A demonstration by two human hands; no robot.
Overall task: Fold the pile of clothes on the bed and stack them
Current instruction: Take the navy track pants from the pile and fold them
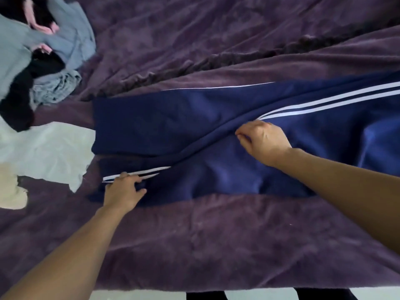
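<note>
Navy blue track pants [173, 120] with white side stripes lie stretched across the purple bed cover, legs pointing left. My left hand [123, 192] pinches the striped edge of the nearer leg close to its cuff. My right hand [263, 140] grips a fold of the fabric at the seam between the two legs, farther right. A pile of unfolded clothes [39, 61] in grey, black and pink sits at the far left. A pale white garment [49, 150] lies flat below that pile, beside the pants' cuffs.
The purple fleece blanket [216, 234] covers the whole bed, with a ruffled ridge running diagonally behind the pants. The bed's near edge and a strip of light floor show at the bottom of the view.
</note>
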